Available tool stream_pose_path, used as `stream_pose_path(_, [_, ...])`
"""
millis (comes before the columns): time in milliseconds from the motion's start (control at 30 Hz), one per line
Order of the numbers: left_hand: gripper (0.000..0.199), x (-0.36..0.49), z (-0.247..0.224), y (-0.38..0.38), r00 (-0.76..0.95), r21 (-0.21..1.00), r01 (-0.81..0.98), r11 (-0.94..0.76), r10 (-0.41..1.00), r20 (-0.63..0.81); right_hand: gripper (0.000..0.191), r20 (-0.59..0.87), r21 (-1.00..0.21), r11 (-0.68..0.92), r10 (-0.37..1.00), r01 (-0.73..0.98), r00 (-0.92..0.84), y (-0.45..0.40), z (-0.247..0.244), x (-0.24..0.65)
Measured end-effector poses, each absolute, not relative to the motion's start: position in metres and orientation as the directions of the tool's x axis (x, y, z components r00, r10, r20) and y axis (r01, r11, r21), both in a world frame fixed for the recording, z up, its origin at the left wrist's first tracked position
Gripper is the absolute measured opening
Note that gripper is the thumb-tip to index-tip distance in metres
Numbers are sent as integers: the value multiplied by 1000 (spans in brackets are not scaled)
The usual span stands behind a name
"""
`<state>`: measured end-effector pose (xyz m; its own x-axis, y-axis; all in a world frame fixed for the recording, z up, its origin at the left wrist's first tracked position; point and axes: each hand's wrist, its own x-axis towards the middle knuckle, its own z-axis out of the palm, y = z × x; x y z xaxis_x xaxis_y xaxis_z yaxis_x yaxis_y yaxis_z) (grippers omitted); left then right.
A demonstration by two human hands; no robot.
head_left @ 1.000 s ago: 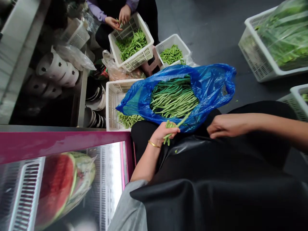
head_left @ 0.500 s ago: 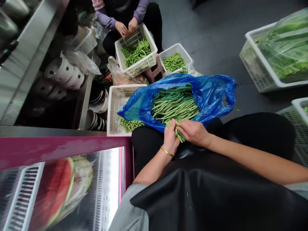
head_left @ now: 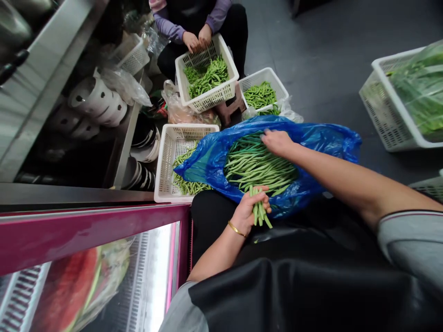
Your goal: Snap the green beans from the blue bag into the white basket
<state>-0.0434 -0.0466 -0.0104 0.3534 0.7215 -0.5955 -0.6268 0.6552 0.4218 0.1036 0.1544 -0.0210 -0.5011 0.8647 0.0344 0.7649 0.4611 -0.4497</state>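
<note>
My left hand is closed around a small bunch of short green bean pieces, whose ends stick out above and below the fingers. A blue plastic bag lies opened out in front of my lap, and long green beans lie side by side in its mouth. My right hand is over the far side of these beans, near the bag's back rim. Its fingertips are smeared by motion, so whether they grip anything is unclear.
Left of the bag stands a white basket with bean pieces. Opposite, a person's hands are at another white basket of beans. A smaller basket stands beside it. A crate of bagged greens is right; a glass-topped cooler is left.
My right hand has left the bunch in my left hand and reached forward over the long beans. The left hand keeps the pieces. The view has shifted slightly.
</note>
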Motion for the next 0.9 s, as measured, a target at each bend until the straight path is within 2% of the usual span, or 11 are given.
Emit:
stream_pose_path(100, [40, -44, -10, -48, 357, 408, -629, 661, 712, -604, 28, -8, -433, 470, 851, 769, -524, 169, -29, 99])
stream_pose_path(200, [34, -42, -11, -45, 278, 438, -633, 639, 715, -642, 26, -6, -433, 514, 819, 740, -573, 152, -22, 113])
stream_pose_path(333, [28, -36, -15, -36, 114, 502, -615, 609, 698, -707, 22, -11, -452, 566, 770, 690, -639, 89, -9, 144])
stream_pose_path(433, [26, -29, -20, -31, 63, 523, -610, 595, 694, -717, 23, 1, -526, 564, 748, 636, -663, 27, -7, 156])
stream_pose_path(567, [32, -19, -21, -31, 105, 542, -635, 551, 756, -646, 27, 29, -747, 425, 789, 511, -613, -38, -11, 153])
stream_pose_path(667, [38, -11, -15, -37, 92, 626, -604, 494, 823, -561, 25, -91, -864, 213, 826, 456, -557, -57, -8, 150])
stream_pose_path(767, [40, -6, -8, -43, 69, 686, -579, 441, 865, -498, 31, -285, -899, -29, 797, 437, -533, -57, -2, 151])
stream_pose_path(833, [39, -5, -5, -45, 53, 700, -584, 412, 879, -473, 34, -333, -889, -87, 797, 449, -504, -53, -1, 151])
stream_pose_path(900, [38, -7, -3, -45, 27, 689, -614, 386, 882, -470, 34, -309, -880, -81, 847, 468, -433, -50, -3, 150])
